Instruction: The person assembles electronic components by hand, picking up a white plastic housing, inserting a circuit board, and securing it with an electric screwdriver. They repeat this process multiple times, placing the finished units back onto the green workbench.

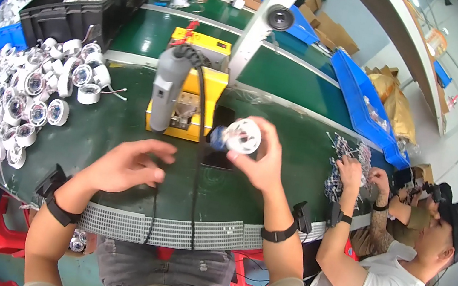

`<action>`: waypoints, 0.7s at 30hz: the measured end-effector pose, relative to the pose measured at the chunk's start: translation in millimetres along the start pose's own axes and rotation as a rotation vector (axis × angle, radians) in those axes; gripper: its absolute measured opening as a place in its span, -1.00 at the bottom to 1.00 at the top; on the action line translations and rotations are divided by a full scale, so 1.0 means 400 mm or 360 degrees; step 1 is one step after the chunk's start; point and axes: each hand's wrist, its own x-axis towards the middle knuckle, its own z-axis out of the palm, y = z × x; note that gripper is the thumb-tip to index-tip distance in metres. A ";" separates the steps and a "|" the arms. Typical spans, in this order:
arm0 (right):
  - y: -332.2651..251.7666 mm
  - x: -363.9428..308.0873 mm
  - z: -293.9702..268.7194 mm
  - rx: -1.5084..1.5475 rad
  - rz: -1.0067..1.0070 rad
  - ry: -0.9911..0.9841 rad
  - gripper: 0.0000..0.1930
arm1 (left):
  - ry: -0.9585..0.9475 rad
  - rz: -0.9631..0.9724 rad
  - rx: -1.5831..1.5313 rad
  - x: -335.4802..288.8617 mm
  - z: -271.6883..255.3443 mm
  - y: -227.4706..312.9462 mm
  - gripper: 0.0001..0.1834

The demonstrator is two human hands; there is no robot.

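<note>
My right hand (263, 159) grips a round white LED lamp (243, 136) with a clear, shiny face, thumb below and fingers above its rim. A small bluish part shows at the lamp's left side, too blurred to name. Over the table my left hand (129, 166) is open and holds nothing, its fingers pointing toward the hanging tool. That tool, a grey cylindrical electric screwdriver (169, 87) with a coiled cord, hangs in front of a yellow fixture (214, 89) with a metal part in it. A flat dark object (220, 158) lies under the lamp.
Many similar white lamps (33, 83) are heaped at the left, near a black crate (90, 14) of small white parts. A black cable (197, 156) runs down between my hands. Right of me, a co-worker (376, 277) handles small wired parts (347, 163); a blue tray (363, 99) stands beyond.
</note>
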 end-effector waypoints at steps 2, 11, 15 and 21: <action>-0.033 -0.007 0.063 -0.0043 -0.0128 -0.0258 -0.28 | -0.0258 0.0182 -0.0479 0.002 0.022 0.000 -0.35; -0.074 -0.027 0.149 -0.0209 -0.0339 -0.0807 -0.24 | -0.0609 -0.0239 -0.1074 0.022 0.024 -0.024 -0.29; -0.066 -0.024 0.144 -0.0088 -0.0230 -0.0984 -0.17 | -0.0660 -0.0229 -0.0902 0.018 0.025 -0.005 -0.37; -0.064 -0.032 0.137 0.0507 0.0238 -0.0705 -0.14 | -0.0541 -0.0014 -0.1071 0.017 0.022 0.002 -0.33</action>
